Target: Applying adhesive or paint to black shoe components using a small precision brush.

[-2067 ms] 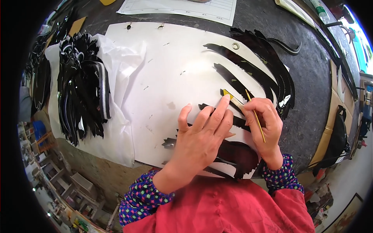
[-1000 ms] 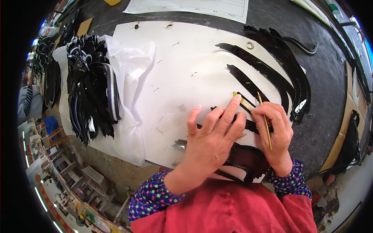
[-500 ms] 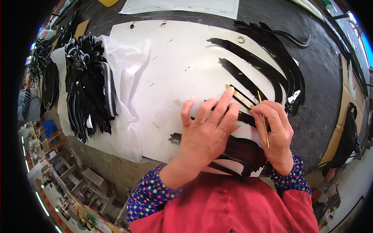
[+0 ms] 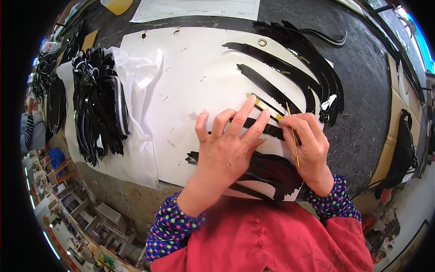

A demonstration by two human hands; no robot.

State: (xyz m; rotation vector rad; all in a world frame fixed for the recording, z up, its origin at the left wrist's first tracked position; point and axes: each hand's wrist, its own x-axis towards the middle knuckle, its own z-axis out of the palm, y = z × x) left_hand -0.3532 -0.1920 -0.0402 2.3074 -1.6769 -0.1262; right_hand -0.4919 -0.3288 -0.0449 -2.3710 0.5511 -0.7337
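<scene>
My left hand [image 4: 229,145] lies with its fingers spread on a white board [image 4: 176,104]. Its fingertips press on a short black strip with a yellow-and-cream patch [image 4: 263,107]. Close by on the right, my right hand [image 4: 309,147] is closed around a thin yellow stick [image 4: 288,110], its fingertips at the patch's near end. A curved black strip [image 4: 256,123] runs partly under both hands. Beyond them lie more black strips [image 4: 267,85], some with small yellow marks. Nearer to me, a bunch of dark strips [image 4: 272,170] is partly covered by my left hand.
A bundle of black strips [image 4: 97,104] rests on crumpled white sheeting [image 4: 142,118] at the left. Along the far right of the board curves a stack of black strips [image 4: 333,86]. A printed paper sheet [image 4: 195,10] and a yellow container [image 4: 118,5] are at the back.
The whole view has shifted, so board and hands appear further left. Both hands keep nearly the same places on the strip, and the stick stays in my right hand.
</scene>
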